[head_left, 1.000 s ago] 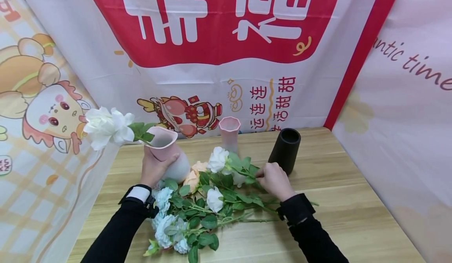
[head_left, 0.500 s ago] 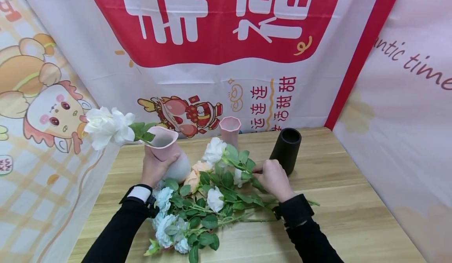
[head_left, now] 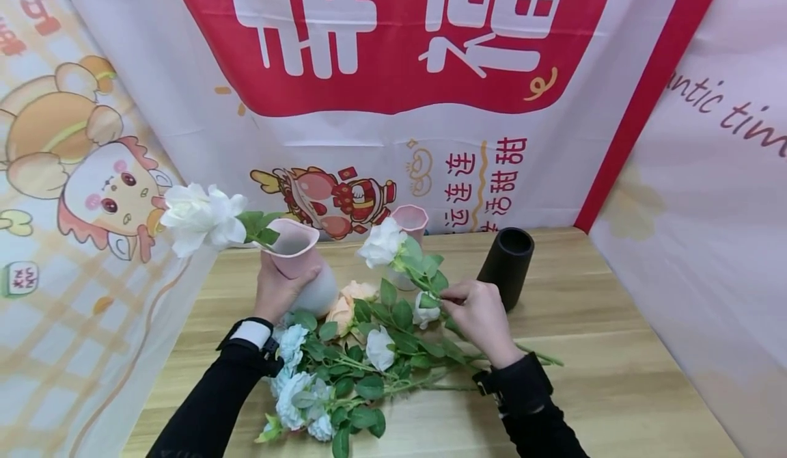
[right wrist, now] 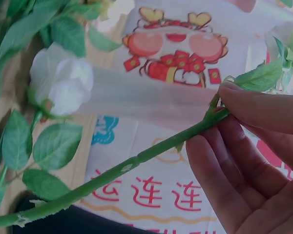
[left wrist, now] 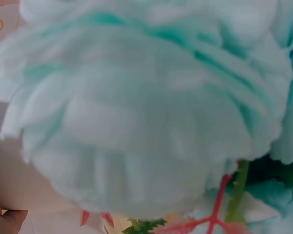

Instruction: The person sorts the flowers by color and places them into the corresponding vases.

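My left hand [head_left: 279, 286] grips a pink-and-white vase [head_left: 315, 294] round its side, at the left of the table. From the vase's mouth a white flower [head_left: 203, 217] leans out to the left. In the left wrist view a pale blue flower [left wrist: 136, 117] covers most of the picture. My right hand [head_left: 479, 311] pinches the green stem [right wrist: 156, 151] of a white rose [head_left: 382, 242] between thumb and fingers, the bloom pointing up and left. Below it lies a pile of flowers: blue ones [head_left: 295, 396], peach ones [head_left: 344, 311] and another white rose [head_left: 380, 348].
A slim pink vase [head_left: 410, 220] stands at the back, partly behind the raised rose. Right of it is a black vase [head_left: 507, 266], close beyond my right hand. Printed cloth walls [head_left: 369, 130] border the wooden table [head_left: 615, 369] at the back and sides.
My right hand has drawn the white rose up out of the pile and slightly left; its bloom now overlaps the slim pink vase. My left hand keeps its grip on the vase.
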Tool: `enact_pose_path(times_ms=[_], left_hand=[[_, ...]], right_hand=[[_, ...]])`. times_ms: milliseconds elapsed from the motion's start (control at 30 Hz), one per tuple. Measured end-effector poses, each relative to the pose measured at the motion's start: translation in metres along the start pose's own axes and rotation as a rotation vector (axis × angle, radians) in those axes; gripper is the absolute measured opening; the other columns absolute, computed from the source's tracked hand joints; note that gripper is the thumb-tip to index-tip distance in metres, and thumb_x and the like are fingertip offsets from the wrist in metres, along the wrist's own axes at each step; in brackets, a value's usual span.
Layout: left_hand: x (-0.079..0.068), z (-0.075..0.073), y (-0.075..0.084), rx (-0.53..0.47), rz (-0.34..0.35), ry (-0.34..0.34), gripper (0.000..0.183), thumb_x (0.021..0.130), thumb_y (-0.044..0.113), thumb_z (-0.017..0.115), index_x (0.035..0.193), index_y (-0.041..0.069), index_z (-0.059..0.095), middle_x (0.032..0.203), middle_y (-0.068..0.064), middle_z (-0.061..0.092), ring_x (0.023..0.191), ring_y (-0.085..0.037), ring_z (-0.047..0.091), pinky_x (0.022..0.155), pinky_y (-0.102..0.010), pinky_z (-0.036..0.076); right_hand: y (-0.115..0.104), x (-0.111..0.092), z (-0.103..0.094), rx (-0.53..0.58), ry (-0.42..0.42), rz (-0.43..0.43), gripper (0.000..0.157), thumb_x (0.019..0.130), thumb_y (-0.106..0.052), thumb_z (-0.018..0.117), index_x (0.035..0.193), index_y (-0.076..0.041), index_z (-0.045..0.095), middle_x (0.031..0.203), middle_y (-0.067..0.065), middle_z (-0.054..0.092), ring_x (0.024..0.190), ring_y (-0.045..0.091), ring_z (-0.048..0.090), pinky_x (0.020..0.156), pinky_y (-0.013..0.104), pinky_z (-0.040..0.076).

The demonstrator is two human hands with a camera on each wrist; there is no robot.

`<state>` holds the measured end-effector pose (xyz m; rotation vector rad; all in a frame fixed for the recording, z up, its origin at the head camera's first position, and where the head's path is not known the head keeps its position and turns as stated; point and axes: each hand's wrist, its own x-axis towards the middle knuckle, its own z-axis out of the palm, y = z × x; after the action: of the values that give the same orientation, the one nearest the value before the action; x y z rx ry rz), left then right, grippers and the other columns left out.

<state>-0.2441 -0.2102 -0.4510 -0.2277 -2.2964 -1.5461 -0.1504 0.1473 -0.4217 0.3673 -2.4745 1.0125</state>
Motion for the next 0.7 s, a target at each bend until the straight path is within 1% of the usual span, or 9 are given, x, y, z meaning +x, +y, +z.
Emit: enact_pose_path(times_ms=[33,100,133,233,300,500,600,667,700], left_hand=[[0.002,0.0,-0.005,0.006,0.001,0.004,0.1,0.075,0.015,0.087,0.151,0.014,0.022,0.139,-0.018,0.045,0.123,-0.034,0.047,0.102,-0.051,0.037],[0.007,0.0,-0.018,0.014,0.004,0.01,0.102,0.074,0.019,0.088,0.152,0.018,0.022,0.139,-0.015,0.045,0.123,-0.033,0.047,0.102,-0.05,0.037],[0.008,0.0,-0.019,0.018,-0.006,0.013,0.103,0.074,0.018,0.089,0.152,0.017,0.022,0.139,-0.014,0.045,0.123,-0.032,0.047,0.101,-0.05,0.037],[0.014,0.002,-0.035,0.032,-0.027,0.02,0.105,0.072,0.022,0.09,0.152,0.024,0.022,0.14,-0.009,0.045,0.124,-0.028,0.046,0.102,-0.048,0.037],[0.013,0.003,-0.03,0.028,-0.03,0.015,0.105,0.073,0.021,0.09,0.153,0.024,0.021,0.141,-0.01,0.045,0.125,-0.028,0.046,0.102,-0.049,0.036],[0.003,0.001,0.001,0.007,-0.007,-0.001,0.101,0.076,0.014,0.087,0.152,0.013,0.021,0.14,-0.017,0.044,0.124,-0.034,0.046,0.102,-0.053,0.037],[0.0,0.001,0.004,0.01,-0.012,0.001,0.1,0.076,0.013,0.087,0.152,0.012,0.021,0.14,-0.017,0.045,0.124,-0.034,0.046,0.101,-0.051,0.037],[0.0,0.001,0.001,0.007,-0.014,0.003,0.101,0.076,0.014,0.087,0.152,0.012,0.02,0.14,-0.018,0.044,0.124,-0.035,0.046,0.101,-0.052,0.037],[0.001,0.002,-0.003,0.002,-0.018,0.004,0.102,0.075,0.015,0.087,0.152,0.013,0.02,0.14,-0.018,0.044,0.124,-0.035,0.046,0.101,-0.053,0.037]], right_hand=[[-0.002,0.0,-0.001,0.013,0.007,-0.009,0.017,0.075,0.004,0.082,0.083,-0.012,0.081,0.081,-0.001,0.072,0.071,0.01,0.067,0.063,0.029,0.054],[-0.005,0.001,-0.002,0.047,0.013,-0.022,0.017,0.075,0.004,0.082,0.083,-0.011,0.081,0.082,-0.001,0.072,0.071,0.009,0.066,0.063,0.027,0.054],[-0.007,0.001,-0.003,0.067,0.018,-0.025,0.017,0.075,0.004,0.082,0.084,-0.01,0.08,0.082,-0.001,0.072,0.07,0.008,0.066,0.062,0.027,0.054],[-0.012,0.003,-0.006,0.12,0.046,-0.02,0.017,0.076,0.003,0.082,0.086,-0.01,0.08,0.082,-0.001,0.072,0.069,0.007,0.065,0.062,0.026,0.054],[-0.014,0.005,-0.009,0.17,0.054,-0.009,0.017,0.078,0.002,0.081,0.089,-0.01,0.08,0.083,-0.002,0.072,0.069,0.006,0.065,0.063,0.025,0.054],[-0.02,0.01,-0.015,0.322,0.011,0.047,0.016,0.081,-0.003,0.08,0.093,-0.013,0.079,0.087,-0.004,0.072,0.075,0.01,0.067,0.068,0.03,0.056],[-0.023,0.013,-0.016,0.35,0.032,0.077,0.016,0.082,-0.003,0.08,0.094,-0.013,0.079,0.085,-0.003,0.072,0.076,0.014,0.067,0.067,0.03,0.055],[-0.027,0.014,-0.016,0.366,0.075,0.096,0.016,0.082,-0.002,0.08,0.096,-0.01,0.078,0.085,0.0,0.071,0.076,0.017,0.067,0.066,0.03,0.055],[-0.03,0.015,-0.017,0.377,0.104,0.107,0.016,0.082,-0.001,0.079,0.096,-0.007,0.077,0.085,0.003,0.071,0.076,0.02,0.066,0.065,0.03,0.054]])
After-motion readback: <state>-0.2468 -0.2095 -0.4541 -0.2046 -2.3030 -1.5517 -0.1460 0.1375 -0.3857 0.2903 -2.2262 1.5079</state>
